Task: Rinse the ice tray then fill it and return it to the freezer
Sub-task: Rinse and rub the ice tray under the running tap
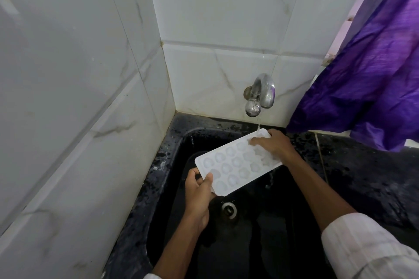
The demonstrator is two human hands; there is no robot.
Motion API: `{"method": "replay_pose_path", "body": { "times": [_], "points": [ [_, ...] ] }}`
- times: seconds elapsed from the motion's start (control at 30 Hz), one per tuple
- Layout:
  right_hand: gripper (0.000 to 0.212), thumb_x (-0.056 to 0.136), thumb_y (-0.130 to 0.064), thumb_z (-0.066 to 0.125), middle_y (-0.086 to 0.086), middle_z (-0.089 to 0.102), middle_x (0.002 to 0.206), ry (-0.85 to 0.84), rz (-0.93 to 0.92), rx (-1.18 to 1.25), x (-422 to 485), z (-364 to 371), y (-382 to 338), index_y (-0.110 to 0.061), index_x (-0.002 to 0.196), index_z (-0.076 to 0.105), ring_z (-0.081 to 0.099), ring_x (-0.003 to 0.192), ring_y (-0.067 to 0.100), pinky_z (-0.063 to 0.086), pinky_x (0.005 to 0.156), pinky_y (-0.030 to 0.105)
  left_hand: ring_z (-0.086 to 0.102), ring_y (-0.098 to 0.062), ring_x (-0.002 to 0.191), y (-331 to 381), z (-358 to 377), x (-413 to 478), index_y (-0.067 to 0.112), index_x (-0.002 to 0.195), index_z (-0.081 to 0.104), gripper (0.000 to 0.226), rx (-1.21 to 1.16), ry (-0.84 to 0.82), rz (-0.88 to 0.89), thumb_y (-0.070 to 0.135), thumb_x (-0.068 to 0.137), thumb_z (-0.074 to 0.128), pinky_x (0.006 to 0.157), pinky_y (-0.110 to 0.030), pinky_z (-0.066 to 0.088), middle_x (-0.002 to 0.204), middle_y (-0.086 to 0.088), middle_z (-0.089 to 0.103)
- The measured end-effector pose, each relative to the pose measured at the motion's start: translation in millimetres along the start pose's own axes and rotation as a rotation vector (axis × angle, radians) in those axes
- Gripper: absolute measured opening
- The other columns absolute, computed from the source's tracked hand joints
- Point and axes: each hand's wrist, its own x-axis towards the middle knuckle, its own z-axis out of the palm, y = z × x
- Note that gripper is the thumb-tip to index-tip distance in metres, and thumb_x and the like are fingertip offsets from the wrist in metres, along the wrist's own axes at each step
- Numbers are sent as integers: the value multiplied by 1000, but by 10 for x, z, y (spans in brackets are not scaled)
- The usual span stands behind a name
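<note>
White plastic ice tray (235, 163); rectangular, rounded corners, three rows of shallow rounded cavities facing up; held in the air over the black sink (181, 140), long axis running diagonally from near-left to far-right; far-right end under the thin water stream (258, 125) from the tap (260, 95); cavities at that end wet and splashing; left hand (199, 192) grips near-left corner, right hand (274, 145) grips far-right end, fingers over the top.

We face a corner of white veined wall tiles (90, 52) above a black speckled counter (362, 176), a purple curtain (374, 63) at right.
</note>
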Motion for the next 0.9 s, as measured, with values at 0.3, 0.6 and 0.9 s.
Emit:
{"method": "replay_pose_path", "body": {
  "times": [0.3, 0.6, 0.9],
  "points": [
    [44, 64, -47, 86, 1, 74, 83, -56, 43, 148, 23, 40, -80, -14, 89, 72, 72, 73, 17, 61, 65, 35, 75, -23, 94, 65, -54, 26, 11, 115, 53, 14, 13, 2, 33, 9, 101, 53, 75, -42, 63, 106, -7, 75],
    [24, 59, -33, 81, 7, 74, 86, -94, 87, 172, -3, -4, -148, -15, 72, 73, 71, 80, 25, 60, 80, 43, 75, -20, 90, 63, -16, -9, 14, 113, 54, 14, 1, -19, 33, 9, 101, 54, 75, -42, 63, 101, -4, 76],
    [35, 80, -38, 80, 0, 70, 104, -154, -56, 259, -113, -9, -83, -20, 106, 67, 68, 88, 14, 54, 68, 29, 75, -19, 90, 90, -44, 57, 12, 115, 54, 15, 29, 51, 54, 10, 101, 54, 74, -42, 63, 105, -5, 74]
  ]
}}
